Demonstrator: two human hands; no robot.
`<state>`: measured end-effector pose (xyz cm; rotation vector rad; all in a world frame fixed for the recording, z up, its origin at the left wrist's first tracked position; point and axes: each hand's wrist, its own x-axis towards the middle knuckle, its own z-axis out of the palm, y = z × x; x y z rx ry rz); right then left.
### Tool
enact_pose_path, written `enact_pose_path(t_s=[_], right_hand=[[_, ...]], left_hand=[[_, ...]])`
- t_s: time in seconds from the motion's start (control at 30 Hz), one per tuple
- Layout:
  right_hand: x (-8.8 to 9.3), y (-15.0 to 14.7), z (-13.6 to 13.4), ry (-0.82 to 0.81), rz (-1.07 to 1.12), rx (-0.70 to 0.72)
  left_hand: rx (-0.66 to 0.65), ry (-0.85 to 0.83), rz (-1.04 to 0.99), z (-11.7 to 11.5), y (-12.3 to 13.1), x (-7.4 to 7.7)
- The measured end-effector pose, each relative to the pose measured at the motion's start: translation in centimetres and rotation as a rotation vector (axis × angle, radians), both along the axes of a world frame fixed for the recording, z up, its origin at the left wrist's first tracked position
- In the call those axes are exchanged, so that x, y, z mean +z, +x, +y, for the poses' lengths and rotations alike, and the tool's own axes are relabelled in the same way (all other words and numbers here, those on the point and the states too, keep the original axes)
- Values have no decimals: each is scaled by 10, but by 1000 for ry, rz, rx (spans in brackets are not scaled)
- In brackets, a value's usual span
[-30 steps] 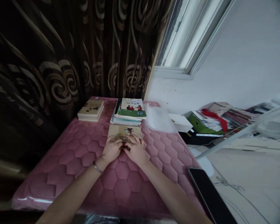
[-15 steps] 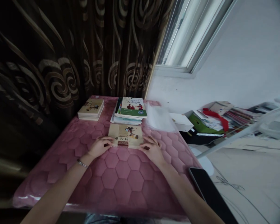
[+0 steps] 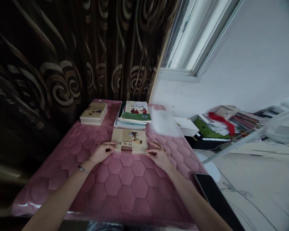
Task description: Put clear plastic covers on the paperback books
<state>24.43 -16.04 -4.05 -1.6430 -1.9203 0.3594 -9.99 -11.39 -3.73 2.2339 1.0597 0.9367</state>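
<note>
A tan book (image 3: 131,140) with an illustrated cover lies flat on the pink padded table cover (image 3: 127,175), in front of me. My left hand (image 3: 102,152), with a bracelet on its wrist, grips the book's near left corner between thumb and fingers. At the near right corner, my right hand (image 3: 158,155) holds the book in the same way. Just behind it stands a stack of books and booklets, topped by a white and green book (image 3: 137,111). Farther left sits a neat stack of similar tan books (image 3: 93,113).
Clear plastic sheeting (image 3: 164,122) lies on the right rear of the table. Beyond that edge are a white box (image 3: 186,126) and piled papers with a red cloth (image 3: 223,122). A dark flat device (image 3: 214,195) is at the right edge. A patterned curtain (image 3: 74,57) hangs behind.
Both hands stay at the tan book's near corners, and the book lies almost where it was. The right hand has shifted very slightly to the right.
</note>
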Motion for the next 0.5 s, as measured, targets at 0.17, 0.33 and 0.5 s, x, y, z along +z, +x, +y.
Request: enact_pose_path(t_s=[0.17,0.33,0.5], right_hand=[[19,-1,17,-17,-113,104],[44,-31,65,-88,-337,54],[51,-54,109,-175,-447,76]], left_hand=[[63,17,10,-8,4,-5],[77,-2,-2,-9,6,-4],[190,-30,-33,-22,13,7]])
